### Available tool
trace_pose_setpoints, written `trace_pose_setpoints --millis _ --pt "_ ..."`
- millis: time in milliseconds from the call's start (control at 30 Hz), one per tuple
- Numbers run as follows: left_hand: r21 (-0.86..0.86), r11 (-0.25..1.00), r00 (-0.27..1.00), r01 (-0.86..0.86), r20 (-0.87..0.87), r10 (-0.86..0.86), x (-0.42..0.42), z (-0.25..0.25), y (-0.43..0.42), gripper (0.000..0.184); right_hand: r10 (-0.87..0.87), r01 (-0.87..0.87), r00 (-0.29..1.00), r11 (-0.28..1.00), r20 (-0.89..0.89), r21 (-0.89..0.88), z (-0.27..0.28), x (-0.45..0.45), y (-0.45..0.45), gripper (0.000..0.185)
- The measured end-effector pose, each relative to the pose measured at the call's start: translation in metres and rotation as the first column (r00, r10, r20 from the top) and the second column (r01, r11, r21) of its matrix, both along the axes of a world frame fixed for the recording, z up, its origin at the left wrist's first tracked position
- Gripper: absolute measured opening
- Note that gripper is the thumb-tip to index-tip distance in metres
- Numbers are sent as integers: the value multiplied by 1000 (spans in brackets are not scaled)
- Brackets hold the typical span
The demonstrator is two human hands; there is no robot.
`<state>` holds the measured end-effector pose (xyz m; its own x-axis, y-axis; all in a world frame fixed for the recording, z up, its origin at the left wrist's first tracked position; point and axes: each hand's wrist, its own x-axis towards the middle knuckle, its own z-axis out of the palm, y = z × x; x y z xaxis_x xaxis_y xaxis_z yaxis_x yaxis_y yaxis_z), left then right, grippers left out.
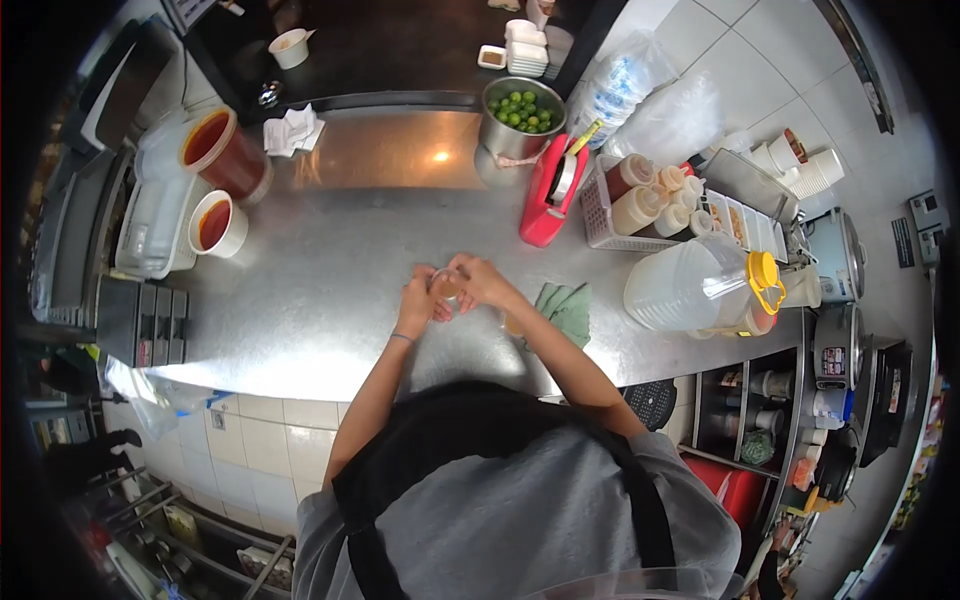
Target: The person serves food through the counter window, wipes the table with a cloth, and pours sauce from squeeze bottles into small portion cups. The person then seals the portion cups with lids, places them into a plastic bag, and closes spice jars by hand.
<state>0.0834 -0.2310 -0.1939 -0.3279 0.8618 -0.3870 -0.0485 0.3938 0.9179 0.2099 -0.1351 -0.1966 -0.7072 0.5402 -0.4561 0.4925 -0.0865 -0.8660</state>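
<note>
At centre frame I log left hand (417, 301) and right hand (482, 281), grip clamped on a small cup (448, 290) from opposite sides, presumably steadying it above the surface (300, 300).

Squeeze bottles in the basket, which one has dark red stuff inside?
The bottle in the far left corner of the white basket. It looks dark brownish red, while the other bottles look paler, cream or light orange.

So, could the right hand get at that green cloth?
Probably yes: the green cloth lies close beside the right forearm, mostly uncovered. But the right hand is busy at a small cup, so it would likely need to let go first.
</note>
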Motion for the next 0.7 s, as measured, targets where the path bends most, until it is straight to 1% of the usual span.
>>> trace_pose_setpoints --millis 33,67,100,133,167,200,233,267,300,367,400,467,500,567,600,667,700 --pt "112 993 982 21 -188 0 -3 -11 0 31 10 -10 1000 1000 -26 -12 -5 0 7 35" --pt "248 965 931 80 -364 17 -6 -23 3 33 -1 -5 999 991 -42 -137 -3 -1 10 44" --pt "167 985 958 44 -288 6 -6 -21 5 34 -6 -3 999 964 -32 -264 2 0 14 49" --pt "171 985 971 27 -237 15 -9 -50 7 33 32 -54 997 944 -71 -324 -12 2 19 53" --pt "239 970 948 44 -316 35 -7 -40 5 33 34 -53 998 941 -60 -335 -5 1 18 49" --pt "292 955 941 52 -334 50 -8 -53 5 29 47 -73 995 950 -91 -305 -4 4 17 43" --pt "186 981 996 50 -76 -37 -7 -39 6 29 68 -79 996 965 -54 -250 -1 3 17 43" --pt "65 995 978 80 188 -91 -11 -18 3 29 96 -97 995 974 -18 -203 2 2 18 42" --pt "85 992 976 97 186 -111 -15 -10 4 29 79 -80 997 980 -16 -183 2 2 19 42" --pt "4 970 903 241 364 -226 -26 -6 6 29 96 -90 995 971 14 -220 1 0 19 41" --pt "17 968 901 248 364 -237 -30 -10 8 29 88 -82 996 975 19 -209 4 1 21 41" --pt "14 946 847 323 441 -296 -35 -19 9 29 119 -109 993 965 28 -237 9 1 20 41" --pt "11 945 844 327 447 -297 -33 -15 10 29 115 -104 993 965 32 -242 8 -1 21 41" --pt "6 965 876 263 418 -241 -27 -9 7 25 106 -98 994 980 32 -175 3 0 18 38" --pt "1 964 871 265 428 -240 -23 -12 5 25 103 -94 994 978 40 -184 3 3 16 38" --pt "19 976 905 219 370 -210 -22 -16 5 25 86 -87 996 984 -12 -154 6 4 14 34" --pt "19 975 906 221 366 -213 -21 -15 5 25 84 -85 996 985 -16 -152 7 6 13 34"
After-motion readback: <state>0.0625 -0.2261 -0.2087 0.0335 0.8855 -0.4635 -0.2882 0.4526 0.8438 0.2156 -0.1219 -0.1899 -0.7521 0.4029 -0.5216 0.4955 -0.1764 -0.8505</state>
